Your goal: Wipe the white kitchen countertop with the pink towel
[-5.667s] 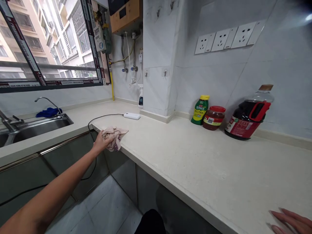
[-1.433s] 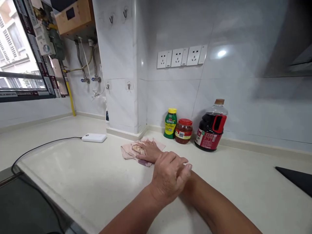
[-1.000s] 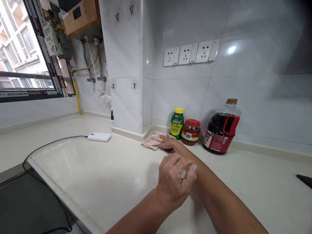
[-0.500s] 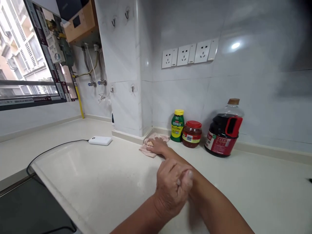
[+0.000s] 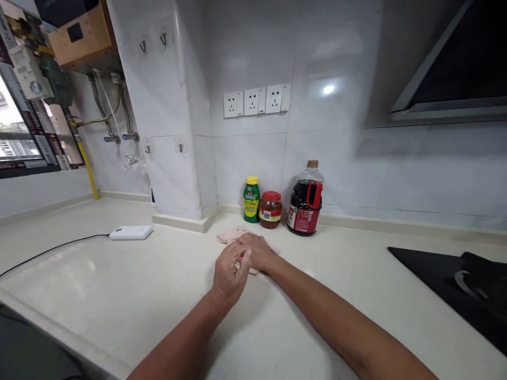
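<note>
Resting the right hand over the pink cloth on the pale counter, with the back of the hand turned upward. Touching the cloth from above, with the fingertips hidden; cannot tell whether gripping it or merely lying on it. Holding the left hand just in front of the right, overlapping it in this view, with fingers loosely curled and thumb raised close to them. Cannot tell how far closed, with the palm turned out of sight, nor whether touching the right hand.

Seen sticking out past both hands: cloth edges, spread on the counter toward the wall and to the right, near the foot of the tiled pillar. Standing close behind the cloth, see a green bottle with a yellow cap, just beside a red-lidded jar, then a large dark bottle with a red handle. Lying well apart to the left, note a white device joined to a black cable; far to the right, a black cooktop.
</note>
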The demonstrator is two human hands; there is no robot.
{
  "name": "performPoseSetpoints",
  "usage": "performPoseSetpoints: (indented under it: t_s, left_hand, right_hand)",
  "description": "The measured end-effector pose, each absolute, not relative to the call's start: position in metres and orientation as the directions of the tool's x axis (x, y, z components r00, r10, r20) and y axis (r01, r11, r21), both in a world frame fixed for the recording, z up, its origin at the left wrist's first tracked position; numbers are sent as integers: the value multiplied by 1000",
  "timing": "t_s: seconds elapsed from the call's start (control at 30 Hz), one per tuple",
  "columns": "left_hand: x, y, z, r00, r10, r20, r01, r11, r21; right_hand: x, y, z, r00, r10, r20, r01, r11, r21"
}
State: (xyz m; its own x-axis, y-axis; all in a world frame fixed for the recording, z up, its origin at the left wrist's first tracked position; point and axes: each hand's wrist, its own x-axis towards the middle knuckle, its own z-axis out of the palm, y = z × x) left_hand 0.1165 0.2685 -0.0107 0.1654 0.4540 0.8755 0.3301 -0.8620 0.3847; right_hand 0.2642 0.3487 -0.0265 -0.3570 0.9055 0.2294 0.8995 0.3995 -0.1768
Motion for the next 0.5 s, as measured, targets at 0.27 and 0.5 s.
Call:
performPoseSetpoints:
  t_s: [0.27, 0.5]
  left_hand:
    - [123, 256, -8, 249, 521, 816, 315, -841, 440]
    - [132, 248, -14, 402, 482, 778, 322, -870, 373]
  right_hand:
    - [464, 278, -44, 6, 975, 222, 994, 19, -107]
    - [518, 294, -36, 211, 969, 129, 977, -212, -7]
